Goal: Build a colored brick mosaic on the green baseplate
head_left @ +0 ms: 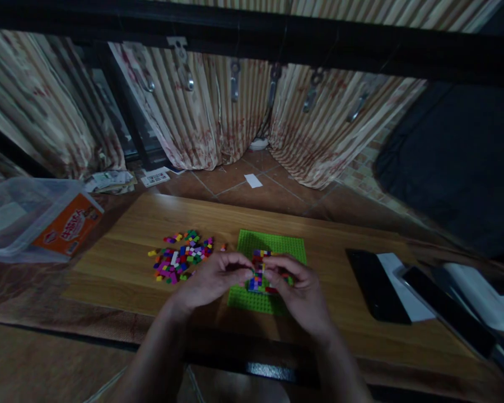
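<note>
A green studded baseplate (252, 242) lies on the wooden table (327, 252), with several coloured toy bricks (258, 284) built up on its middle. From the left, my left hand (218, 278) reaches over the plate, thumb and forefinger pinched together at the bricks. My right hand (298, 288) comes in from the other side, its fingers also closed at the same bricks, close to the left fingertips. Whatever sits between the fingers is too small and hidden to make out. A loose pile of small mixed bricks (185, 258) spreads to the left of the plate.
A clear plastic bin (12, 246) with an orange label stands at the left. On the table's right lie a flat black slab (373, 285), white paper (399, 280) and a dark phone-like device (445, 305). A dark metal bar with hooks (235, 81) crosses above.
</note>
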`<state>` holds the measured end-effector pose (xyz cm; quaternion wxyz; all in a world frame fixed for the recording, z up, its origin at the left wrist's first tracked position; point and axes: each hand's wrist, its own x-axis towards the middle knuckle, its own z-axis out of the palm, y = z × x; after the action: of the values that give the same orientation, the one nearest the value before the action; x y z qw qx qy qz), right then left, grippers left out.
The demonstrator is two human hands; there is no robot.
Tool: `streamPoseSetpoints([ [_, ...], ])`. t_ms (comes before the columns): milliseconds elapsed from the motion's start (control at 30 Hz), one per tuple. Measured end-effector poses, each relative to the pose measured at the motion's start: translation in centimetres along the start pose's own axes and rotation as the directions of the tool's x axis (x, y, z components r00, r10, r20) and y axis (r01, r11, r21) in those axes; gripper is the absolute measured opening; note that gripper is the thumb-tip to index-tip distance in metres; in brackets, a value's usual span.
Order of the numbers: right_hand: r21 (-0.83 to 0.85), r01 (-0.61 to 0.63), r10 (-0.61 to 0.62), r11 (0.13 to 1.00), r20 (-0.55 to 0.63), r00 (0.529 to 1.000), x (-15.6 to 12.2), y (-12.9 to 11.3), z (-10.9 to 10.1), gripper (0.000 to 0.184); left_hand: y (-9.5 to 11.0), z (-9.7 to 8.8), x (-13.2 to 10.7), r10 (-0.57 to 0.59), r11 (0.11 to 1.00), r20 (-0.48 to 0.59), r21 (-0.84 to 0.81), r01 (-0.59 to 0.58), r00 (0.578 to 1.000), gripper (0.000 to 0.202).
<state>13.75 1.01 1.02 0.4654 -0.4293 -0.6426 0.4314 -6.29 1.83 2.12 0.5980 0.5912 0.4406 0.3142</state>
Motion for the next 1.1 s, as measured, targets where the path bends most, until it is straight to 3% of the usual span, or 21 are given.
streamPoseSetpoints([
  [167, 0.047, 0.060, -0.068, 0.997, 0.200, 0.978, -0.3, -0.4, 0.5, 0.020, 0.2, 0.8, 0.2, -0.025, 0.990, 0.116, -0.134, 0.040, 0.993, 0.020],
  [367, 0.069, 0.015, -0.028, 0.997, 0.183, 0.983, -0.3, -0.6, -0.4, 0.009, 0.0, 1.8, 0.5, -0.025, 0.986, 0.099, -0.160, 0.040, 0.995, 0.022],
  [467, 0.030, -0.029, 0.025, 0.999, 0.120, 0.992, -0.3, -0.3, -1.0, 0.007, -0.2, 2.4, 0.8, -0.016, 0.986, 0.056, -0.167, 0.025, 0.998, 0.027],
  [533, -0.007, -0.068, 0.068, 0.998, -0.007, 0.998, -0.2, 0.2, -1.8, 0.008, -0.3, 2.5, 1.0, -0.014, 0.983, 0.004, -0.184, 0.014, 1.000, 0.029],
  [633, -0.066, -0.138, 0.116, 0.988, -0.257, 0.959, 0.2, 1.3, -3.1, 0.012, -0.5, 2.3, 1.2, -0.019, 0.980, -0.124, -0.200, -0.006, 0.992, 0.031],
  [700, -0.125, -0.187, 0.133, 0.974, -0.348, 0.928, 0.5, 1.9, -3.7, 0.015, -0.7, 2.0, 1.4, -0.036, 0.983, -0.223, -0.184, -0.005, 0.974, 0.030],
  [833, -0.236, -0.247, 0.161, 0.940, -0.333, 0.929, 1.0, 2.8, -3.7, 0.018, -1.0, 1.7, 1.7, -0.074, 0.986, -0.329, -0.165, 0.020, 0.941, 0.029],
  [1100, -0.347, -0.193, 0.108, 0.918, -0.249, 0.962, 1.7, 3.1, -2.9, 0.020, -0.8, 1.9, 1.8, -0.076, 0.990, -0.321, -0.137, 0.033, 0.944, 0.029],
])
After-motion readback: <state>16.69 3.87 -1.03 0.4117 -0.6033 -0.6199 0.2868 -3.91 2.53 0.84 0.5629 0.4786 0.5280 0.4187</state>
